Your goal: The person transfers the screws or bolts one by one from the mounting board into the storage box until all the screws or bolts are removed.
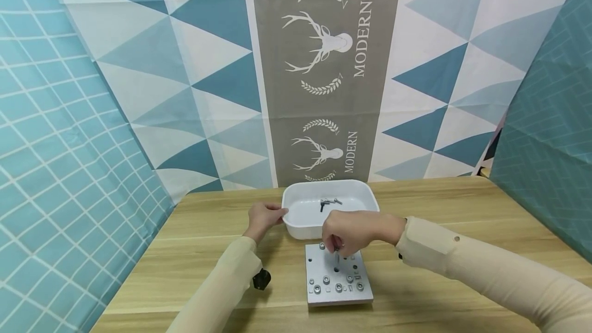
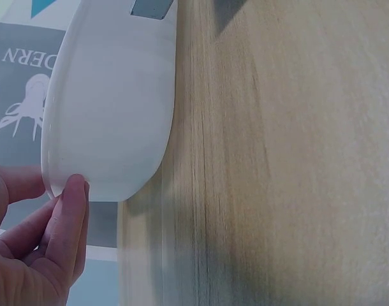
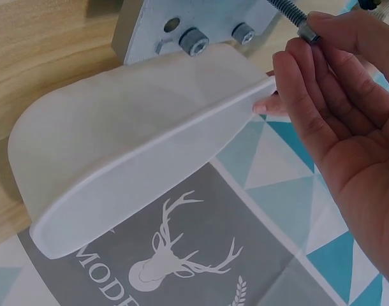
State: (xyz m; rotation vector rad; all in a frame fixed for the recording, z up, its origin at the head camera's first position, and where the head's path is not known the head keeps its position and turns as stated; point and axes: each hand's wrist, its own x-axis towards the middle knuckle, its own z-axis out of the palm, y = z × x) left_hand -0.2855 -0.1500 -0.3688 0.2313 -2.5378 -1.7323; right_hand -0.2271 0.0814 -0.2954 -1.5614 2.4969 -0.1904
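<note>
My left hand (image 1: 264,217) pinches the left rim of a white tray (image 1: 302,231); the left wrist view shows thumb and fingertips on the tray wall (image 2: 111,108). Between thumb and fingers, my right hand (image 1: 348,231) holds a bolt (image 3: 291,14) by its head, threaded end away from the fingers. In the head view this bolt points down over the upper middle of a silver metal plate (image 1: 324,299), close to a hole. Several socket-head bolts (image 3: 194,42) stand in the plate. Whether the held bolt touches the plate, I cannot tell.
Several small screws (image 1: 337,201) and a black piece (image 1: 322,205) lie inside the tray, which stands just behind the plate on the wooden table (image 1: 425,292). Patterned cloth (image 1: 324,91) hangs behind the table, with blue cloth at both sides.
</note>
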